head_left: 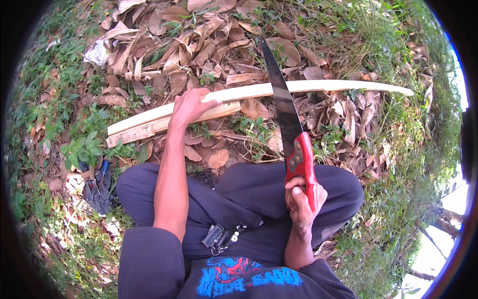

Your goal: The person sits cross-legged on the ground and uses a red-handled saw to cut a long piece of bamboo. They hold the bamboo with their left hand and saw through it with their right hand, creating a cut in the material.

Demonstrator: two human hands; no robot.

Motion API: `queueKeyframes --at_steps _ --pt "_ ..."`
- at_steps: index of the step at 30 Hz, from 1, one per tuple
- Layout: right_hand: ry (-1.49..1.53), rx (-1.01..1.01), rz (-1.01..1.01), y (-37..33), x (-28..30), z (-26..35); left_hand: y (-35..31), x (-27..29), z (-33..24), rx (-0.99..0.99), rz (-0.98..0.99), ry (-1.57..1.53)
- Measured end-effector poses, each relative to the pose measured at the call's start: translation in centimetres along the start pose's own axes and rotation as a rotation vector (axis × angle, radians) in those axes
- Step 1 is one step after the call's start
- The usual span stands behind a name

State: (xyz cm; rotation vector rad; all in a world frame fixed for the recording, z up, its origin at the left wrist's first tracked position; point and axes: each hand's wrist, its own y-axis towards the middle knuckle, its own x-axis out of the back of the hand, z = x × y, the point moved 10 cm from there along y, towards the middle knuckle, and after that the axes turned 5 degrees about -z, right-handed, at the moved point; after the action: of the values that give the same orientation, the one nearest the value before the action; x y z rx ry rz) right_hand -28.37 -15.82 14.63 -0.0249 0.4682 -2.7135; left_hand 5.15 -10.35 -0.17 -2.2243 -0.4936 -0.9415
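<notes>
A long pale wooden strip [338, 86] lies across dry leaves in front of my knees, running from lower left to far right. My left hand [189, 105] presses down on it, fingers curled over its top edge. My right hand [300, 197] is closed around the red handle of a folding pruning saw [301, 157]. The saw's dark blade [280, 92] points away from me and crosses over the strip just right of my left hand.
Dry brown leaves [199, 45] cover the ground ahead. Green weeds [84, 147] grow at the left and grass at the right. A dark cloth or bag [99, 187] lies by my left knee. Keys [219, 236] hang at my waist.
</notes>
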Motion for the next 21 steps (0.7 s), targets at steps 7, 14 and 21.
queueKeyframes --at_steps 7,14,21 --pt "0.084 0.193 0.044 -3.1 0.2 3.7 -3.4 5.1 -4.9 -0.305 -0.366 0.085" --pt "0.034 0.093 0.052 -4.5 -2.6 2.3 -1.7 0.1 -1.6 -0.27 -0.407 0.263" --pt "-0.072 0.081 0.053 -6.0 -6.1 -1.7 -2.9 -0.2 -1.7 -0.36 -0.545 0.325"
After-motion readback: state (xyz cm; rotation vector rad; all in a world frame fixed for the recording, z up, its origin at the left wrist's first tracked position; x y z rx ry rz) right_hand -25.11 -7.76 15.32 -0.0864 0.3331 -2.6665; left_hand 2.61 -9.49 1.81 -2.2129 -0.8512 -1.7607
